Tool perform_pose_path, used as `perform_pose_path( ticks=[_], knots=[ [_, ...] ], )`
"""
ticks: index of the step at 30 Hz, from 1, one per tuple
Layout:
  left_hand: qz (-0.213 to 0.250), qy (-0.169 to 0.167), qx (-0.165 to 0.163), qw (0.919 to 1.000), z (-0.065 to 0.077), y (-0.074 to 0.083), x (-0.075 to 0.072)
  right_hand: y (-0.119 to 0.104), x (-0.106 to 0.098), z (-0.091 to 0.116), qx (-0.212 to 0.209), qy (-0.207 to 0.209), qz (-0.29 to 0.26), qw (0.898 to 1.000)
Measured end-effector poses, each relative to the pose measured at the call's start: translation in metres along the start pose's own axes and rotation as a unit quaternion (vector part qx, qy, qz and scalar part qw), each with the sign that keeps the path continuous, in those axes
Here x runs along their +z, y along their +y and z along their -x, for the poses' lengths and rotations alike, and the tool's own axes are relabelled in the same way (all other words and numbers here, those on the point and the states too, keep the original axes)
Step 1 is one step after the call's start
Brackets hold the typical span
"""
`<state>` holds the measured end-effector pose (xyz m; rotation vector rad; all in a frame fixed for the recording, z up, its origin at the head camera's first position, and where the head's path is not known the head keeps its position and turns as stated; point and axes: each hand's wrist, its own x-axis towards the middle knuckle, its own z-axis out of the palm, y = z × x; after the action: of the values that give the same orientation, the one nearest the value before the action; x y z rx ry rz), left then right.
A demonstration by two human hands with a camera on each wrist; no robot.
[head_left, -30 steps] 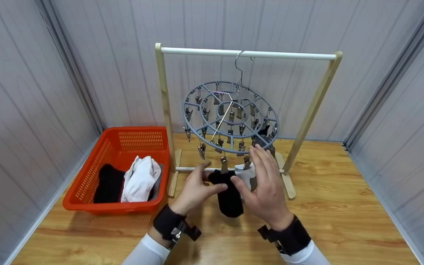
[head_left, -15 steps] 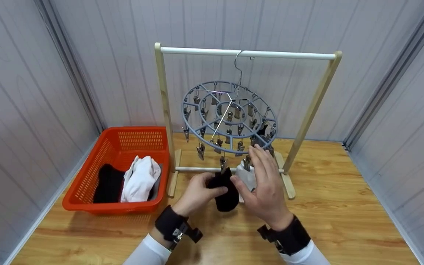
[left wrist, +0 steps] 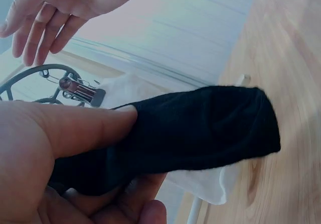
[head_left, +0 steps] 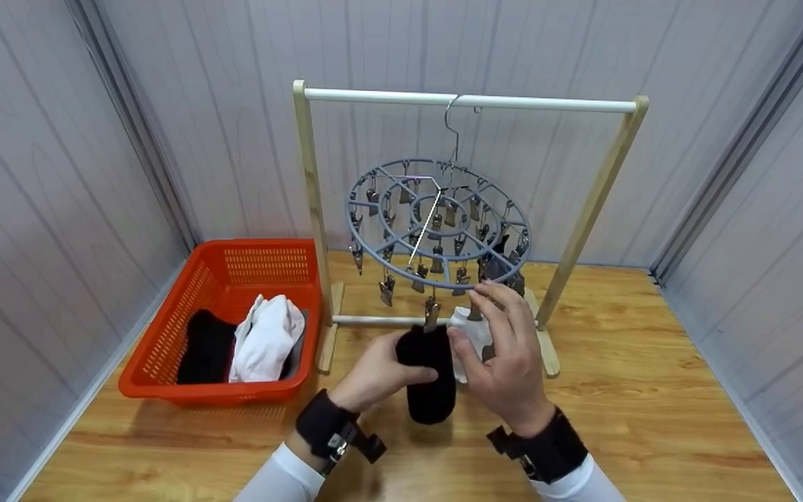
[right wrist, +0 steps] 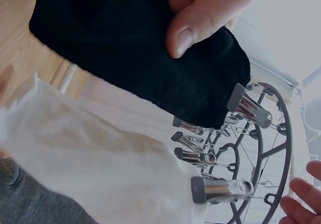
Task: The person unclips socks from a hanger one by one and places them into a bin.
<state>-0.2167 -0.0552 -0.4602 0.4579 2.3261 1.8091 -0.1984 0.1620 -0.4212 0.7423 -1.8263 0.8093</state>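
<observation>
In the head view my left hand [head_left: 377, 373] holds a black sock [head_left: 431, 404], thumb on its near face and fingers behind. The sock's upper end is in the grip of a metal clip [right wrist: 253, 111] on the round grey clip hanger [head_left: 457, 285]. Right of it hangs a white sock [right wrist: 110, 169], held by another clip [right wrist: 220, 190] and partly hidden in the head view by my right hand [head_left: 513, 366]. That hand holds nothing; its fingers are spread beside the hanger's front rim. A dark grey sock [head_left: 495, 266] hangs at the hanger's right side.
An orange basket [head_left: 217, 395] stands on the left with a black sock [head_left: 205, 348] and a white sock [head_left: 267, 341] in it. The hanger hooks over the white bar [head_left: 548, 104] of a wooden-legged rack. Several bare clips [head_left: 386, 291] dangle round the ring.
The black sock was turned and bunched half a second ago and now hangs flatter and lower. The hanger has swung slightly right and down. My right hand has shifted a little right.
</observation>
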Motion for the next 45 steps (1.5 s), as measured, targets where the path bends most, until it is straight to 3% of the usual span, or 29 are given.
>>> perform_pose_path(
  ticks=[6,11,16,19,23,27,32,35,38,45],
  knots=[
    [0.021,-0.027,-0.004,0.9994,0.001,0.002,0.001,0.0,0.001,0.003,0.003,0.019,0.003,1.0],
    [0.048,-0.05,-0.01,0.9975,0.003,0.005,0.0,0.002,0.003,0.006,0.018,-0.014,-0.01,1.0],
    [0.051,-0.075,-0.004,0.9959,0.004,0.006,0.001,0.003,0.005,0.009,0.07,-0.058,-0.043,0.995],
    [0.058,-0.095,0.001,0.9938,0.005,0.008,0.001,0.003,0.005,0.01,0.123,-0.089,-0.065,0.986],
    [0.07,-0.11,0.002,0.9914,0.007,0.011,0.002,0.001,0.002,0.009,0.216,-0.131,-0.122,0.96],
    [0.079,-0.116,-0.002,0.9901,0.008,0.013,0.004,0.001,0.0,0.007,0.299,-0.159,-0.218,0.915],
    [0.081,-0.109,0.0,0.9907,0.008,0.014,0.005,0.002,0.0,0.003,0.359,-0.161,-0.33,0.858],
    [0.079,-0.1,0.008,0.9918,0.008,0.014,0.006,0.002,0.0,0.0,0.381,-0.149,-0.367,0.835],
    [0.077,-0.097,0.011,0.9923,0.009,0.014,0.007,0.001,-0.001,-0.001,0.395,-0.137,-0.376,0.827],
    [0.077,-0.096,0.005,0.9923,0.01,0.016,0.007,0.0,-0.001,-0.002,0.411,-0.115,-0.363,0.828]
  ],
)
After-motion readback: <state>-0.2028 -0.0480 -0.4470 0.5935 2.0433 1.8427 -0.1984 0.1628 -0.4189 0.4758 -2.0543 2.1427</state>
